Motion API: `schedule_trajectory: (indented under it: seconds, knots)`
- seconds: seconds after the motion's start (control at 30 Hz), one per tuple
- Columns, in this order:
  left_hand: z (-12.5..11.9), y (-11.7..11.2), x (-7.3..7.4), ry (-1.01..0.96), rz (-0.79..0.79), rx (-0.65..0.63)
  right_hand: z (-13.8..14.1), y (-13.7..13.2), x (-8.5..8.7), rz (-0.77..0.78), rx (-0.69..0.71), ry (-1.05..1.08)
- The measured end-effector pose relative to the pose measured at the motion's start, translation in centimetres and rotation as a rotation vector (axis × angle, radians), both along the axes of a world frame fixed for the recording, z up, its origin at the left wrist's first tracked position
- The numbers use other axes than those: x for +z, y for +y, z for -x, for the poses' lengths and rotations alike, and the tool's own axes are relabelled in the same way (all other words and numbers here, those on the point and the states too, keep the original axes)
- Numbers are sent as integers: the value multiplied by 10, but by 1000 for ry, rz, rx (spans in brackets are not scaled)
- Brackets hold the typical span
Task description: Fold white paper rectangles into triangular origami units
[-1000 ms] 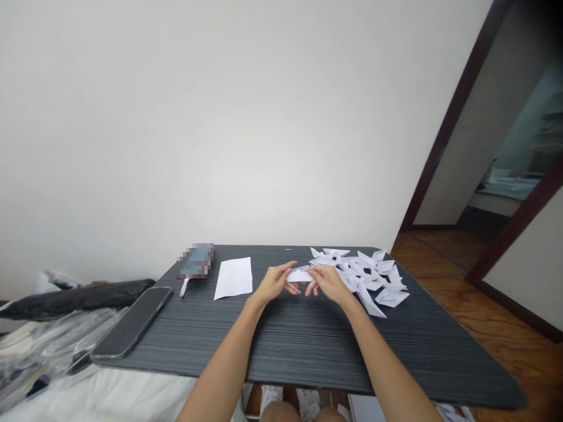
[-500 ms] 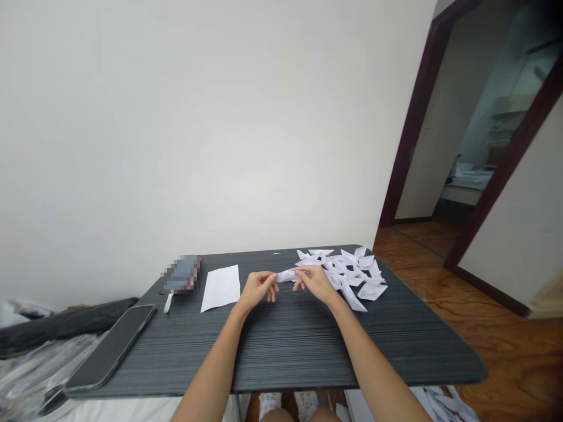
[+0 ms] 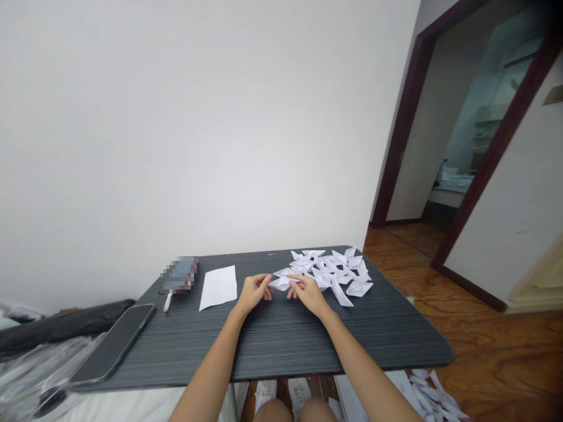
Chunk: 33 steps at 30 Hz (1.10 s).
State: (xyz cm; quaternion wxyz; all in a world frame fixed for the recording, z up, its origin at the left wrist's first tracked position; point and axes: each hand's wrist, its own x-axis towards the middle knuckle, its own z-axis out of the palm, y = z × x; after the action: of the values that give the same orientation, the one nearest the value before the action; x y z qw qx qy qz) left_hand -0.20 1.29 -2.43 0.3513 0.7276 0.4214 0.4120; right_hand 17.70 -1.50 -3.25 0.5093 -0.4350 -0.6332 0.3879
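Note:
A small folded white paper boat (image 3: 280, 283) is between my hands above the middle of the table. My left hand (image 3: 255, 291) pinches its left tip between thumb and index finger. On the other side my right hand (image 3: 308, 292) has thumb and fingers closed on the boat's right end. The other fingers of both hands curl loosely beneath. Right behind my right hand spreads a pile of similar paper boats (image 3: 338, 271), several of them overlapping. To the left of my left hand lies a flat white sheet of paper (image 3: 219, 287).
On the dark table (image 3: 281, 351), a phone (image 3: 115, 343) lies at the left edge. A pixelated object (image 3: 180, 274) with a white handle (image 3: 168, 302) sits at the back left. White paper pieces (image 3: 433, 395) lie below the right side. A wall stands behind; a doorway opens at right.
The paper boat, closed and narrow before, now shows wider, spread sides between my fingers. My view has turned slightly to the right.

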Motion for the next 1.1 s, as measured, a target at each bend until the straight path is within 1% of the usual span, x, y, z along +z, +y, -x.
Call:
schedule_trajectory:
  seconds: [0.07, 0.13, 0.17, 0.2, 0.23, 0.27, 0.33, 0.37, 0.4, 0.5, 0.57, 0.63, 0.7, 0.77, 0.9, 0.97, 1.1]
  knots:
    - [9, -3, 1, 98, -192, 239, -5, -14, -5, -11, -92, -41]
    - [22, -9, 2, 264, -354, 492, -13, -28, -8, -49, -239, -88]
    - [29, -12, 2, 364, -384, 601, -17, -35, -8, -83, -311, -107]
    - [36, -15, 1, 466, -382, 697, -21, -41, -8, -112, -388, -109]
    - [43, -19, 0, 566, -343, 776, -25, -47, -7, -134, -444, -108]
    - [49, -22, -2, 657, -267, 832, -27, -51, -6, -154, -499, -111]
    - [57, -28, -7, 805, -74, 836, -31, -57, -4, -204, -581, -133]
    - [59, -31, -8, 861, -24, 827, -31, -58, -3, -226, -613, -149]
    - [60, -33, -10, 905, -17, 831, -31, -58, -3, -247, -641, -167]
    - [61, -39, -10, 970, -110, 856, -30, -56, -5, -298, -698, -223]
    - [60, -43, -8, 969, -161, 849, -29, -54, -8, -358, -706, -264]
    - [61, -44, -5, 942, -164, 820, -28, -51, -11, -436, -696, -320]
    - [63, -44, -3, 896, -135, 793, -26, -50, -13, -505, -664, -388]
    - [66, -43, -3, 840, -123, 758, -22, -51, -13, -555, -589, -468]
    - [70, -38, -8, 716, -193, 660, -13, -56, -11, -621, -333, -641]
    - [71, -37, -9, 661, -207, 640, -10, -57, -9, -622, -244, -693]
    - [72, -39, -6, 508, -238, 654, -8, -56, -8, -575, -204, -710]
